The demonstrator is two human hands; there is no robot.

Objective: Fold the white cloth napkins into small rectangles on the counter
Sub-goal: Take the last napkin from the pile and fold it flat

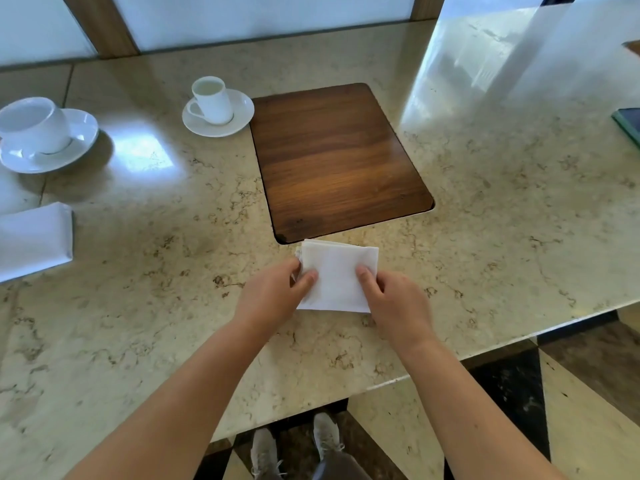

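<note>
Both hands were on the one napkin [337, 275], which lay flat on the worktop [485, 220] just in front of the wooden board's [341, 157] near edge. The left hand [273, 294] pinched the napkin's left edge, thumb on top, and the right hand [393, 294] pinched its right edge likewise. That napkin already looked like a small rectangle, so its folding seemed nearly done, perhaps only squaring or a last crease left. Far to the left of the board lay a second napkin [33, 239], folded but larger, which probably still needed folding down.
</note>
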